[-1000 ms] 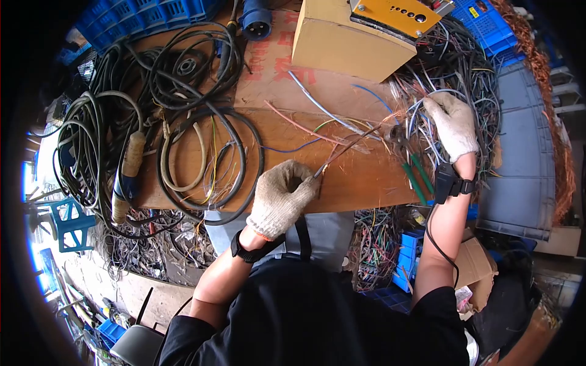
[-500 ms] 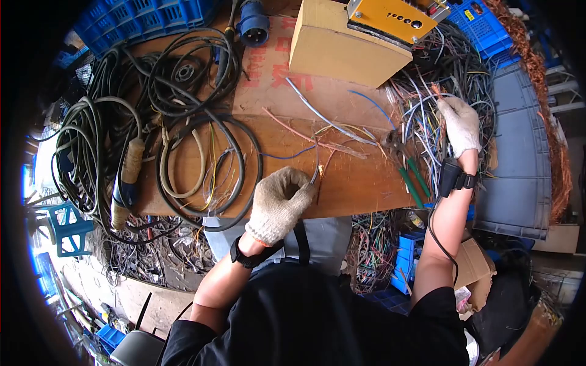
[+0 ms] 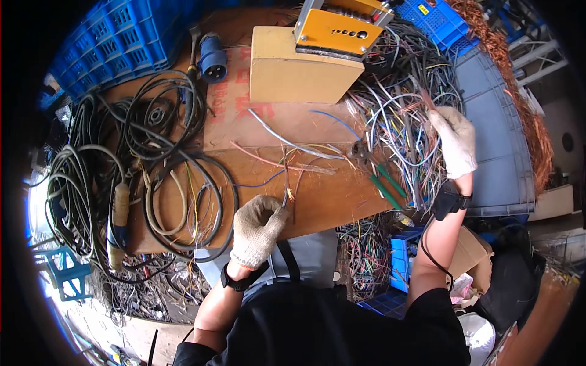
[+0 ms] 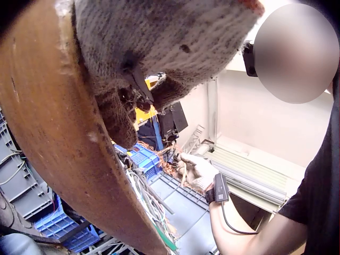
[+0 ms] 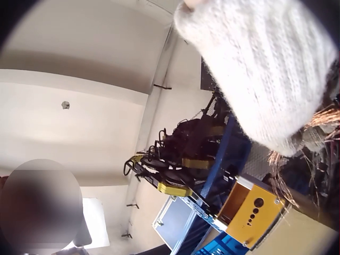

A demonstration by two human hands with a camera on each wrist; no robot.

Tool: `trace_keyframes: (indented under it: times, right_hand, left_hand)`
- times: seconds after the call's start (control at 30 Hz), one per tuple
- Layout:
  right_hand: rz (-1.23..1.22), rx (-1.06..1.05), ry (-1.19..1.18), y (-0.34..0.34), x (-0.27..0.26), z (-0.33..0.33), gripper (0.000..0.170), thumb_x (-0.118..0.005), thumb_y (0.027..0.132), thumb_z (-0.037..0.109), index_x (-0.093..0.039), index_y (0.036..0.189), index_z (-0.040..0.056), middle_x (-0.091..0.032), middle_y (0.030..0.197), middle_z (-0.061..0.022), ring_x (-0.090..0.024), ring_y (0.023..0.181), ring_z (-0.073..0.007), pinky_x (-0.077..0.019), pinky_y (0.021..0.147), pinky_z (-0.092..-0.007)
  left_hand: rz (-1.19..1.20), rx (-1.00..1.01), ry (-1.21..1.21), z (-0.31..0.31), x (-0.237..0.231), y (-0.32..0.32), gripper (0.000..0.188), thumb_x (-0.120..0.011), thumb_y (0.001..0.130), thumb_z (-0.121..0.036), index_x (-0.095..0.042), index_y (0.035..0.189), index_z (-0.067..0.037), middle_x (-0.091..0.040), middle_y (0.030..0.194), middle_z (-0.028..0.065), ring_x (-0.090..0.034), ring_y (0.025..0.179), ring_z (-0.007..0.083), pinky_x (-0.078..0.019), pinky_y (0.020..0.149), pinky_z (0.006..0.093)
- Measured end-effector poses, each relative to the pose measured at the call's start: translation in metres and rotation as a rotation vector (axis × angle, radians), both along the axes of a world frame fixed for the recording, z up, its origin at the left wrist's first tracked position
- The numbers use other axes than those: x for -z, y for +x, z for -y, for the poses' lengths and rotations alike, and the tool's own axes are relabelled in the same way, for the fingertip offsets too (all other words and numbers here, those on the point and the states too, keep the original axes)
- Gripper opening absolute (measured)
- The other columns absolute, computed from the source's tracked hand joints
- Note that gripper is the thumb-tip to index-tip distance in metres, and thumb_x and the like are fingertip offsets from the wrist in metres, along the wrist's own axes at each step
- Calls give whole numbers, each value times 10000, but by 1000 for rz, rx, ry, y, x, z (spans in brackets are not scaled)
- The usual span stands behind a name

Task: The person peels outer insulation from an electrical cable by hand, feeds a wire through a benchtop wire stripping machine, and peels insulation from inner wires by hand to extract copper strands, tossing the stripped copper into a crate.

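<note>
My gloved left hand point(image 3: 259, 229) is at the table's front edge and pinches a short dark cable point(image 3: 285, 196) between thumb and fingers. Thin strips fan out from the cable's far end. In the left wrist view the dirty glove point(image 4: 159, 42) fills the top, the dark cable point(image 4: 139, 84) between its fingers. My gloved right hand point(image 3: 455, 139), over the wire heap at the right, pinches a bundle of copper strands point(image 3: 430, 100). Loose copper strands point(image 5: 325, 118) show by its fingertips in the right wrist view. Green-handled pliers point(image 3: 386, 183) lie on the table between the hands.
Coiled black cables point(image 3: 162, 116) cover the table's left side. Cut wire pieces point(image 3: 287, 160) lie in the middle. A yellow machine point(image 3: 342, 33) stands on a tan block point(image 3: 305, 79) at the back. A wire heap point(image 3: 397, 122) and a grey bin point(image 3: 494, 134) are at the right.
My right hand has drawn away to the right from the left hand's cable, with copper strands in its fingers. The left hand keeps its pinch on the cable. The head view has shifted.
</note>
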State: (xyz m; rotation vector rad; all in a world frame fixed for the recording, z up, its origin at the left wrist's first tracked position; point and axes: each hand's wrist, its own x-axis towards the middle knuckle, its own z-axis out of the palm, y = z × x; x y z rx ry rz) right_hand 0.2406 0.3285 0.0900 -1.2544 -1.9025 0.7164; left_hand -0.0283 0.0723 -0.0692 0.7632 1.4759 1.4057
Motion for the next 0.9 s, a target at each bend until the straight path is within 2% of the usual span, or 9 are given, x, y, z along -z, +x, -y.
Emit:
trace_keyframes:
  times: [0.13,0.33,0.4,0.47,0.57,0.6,0.73,0.87,0.9]
  right_hand:
    - [-101,47,-13,23,-24,9,125,-698,942,121,-707,976,1,-673,782,-9,-579,692,-75,-448,639,-223]
    - [-151,208,43,75,-79,27,138,-724,926,134,-719,960,0,-685,790,-18,-598,701,-84,-457,643,-244]
    - [44,221,287,103,-104,31,145,-726,921,148,-732,929,4,-675,772,-6,-592,698,-89,-453,644,-254]
    - [30,308,365,133,-129,36,163,-724,915,168,-739,907,6,-677,772,-3,-596,713,-88,-462,663,-257]
    - [170,650,587,170,-170,41,240,-720,901,231,-749,973,3,-718,827,-20,-630,769,-85,-500,733,-260]
    - [131,639,618,188,-184,40,277,-711,903,260,-754,1016,11,-740,862,-31,-653,804,-96,-512,769,-266]
    - [445,935,801,227,-250,38,350,-692,892,349,-759,1078,59,-766,934,-74,-703,880,-151,-524,848,-291]
    - [511,1143,802,286,-310,-19,488,-607,878,532,-759,1117,135,-757,1054,-110,-720,999,-299,-533,897,-368]
    - [529,1133,786,303,-322,-41,503,-619,869,527,-756,1118,113,-755,1049,-132,-720,994,-310,-534,895,-374]
  left_hand:
    - [-143,14,5,1,4,-2,122,-709,893,-113,-674,842,-8,-660,725,23,-584,663,87,-471,626,267]
    - [-125,-16,99,1,2,2,131,-717,871,-95,-641,803,-13,-611,704,5,-528,643,74,-434,586,252]
    - [-57,-33,21,1,-14,6,148,-706,880,-115,-641,806,-5,-629,725,10,-536,656,83,-444,614,260]
    - [-182,-25,43,1,6,3,114,-642,893,-105,-645,830,-11,-690,761,41,-591,686,101,-472,671,254]
    - [-172,-34,109,2,23,1,126,-640,893,-103,-626,807,-12,-687,764,40,-590,683,102,-472,666,255]
    - [-173,-43,132,0,28,1,131,-639,893,-102,-620,799,-13,-683,764,38,-587,680,102,-470,664,255]
    - [-160,-58,81,-3,3,14,136,-631,883,-94,-619,786,1,-662,759,49,-595,685,116,-474,662,260]
    - [-210,-93,98,-6,5,17,128,-627,879,-87,-624,794,9,-660,771,53,-594,688,118,-472,660,262]
    - [-215,-78,98,-6,7,16,125,-627,879,-87,-627,800,11,-659,776,55,-593,689,117,-471,660,261]
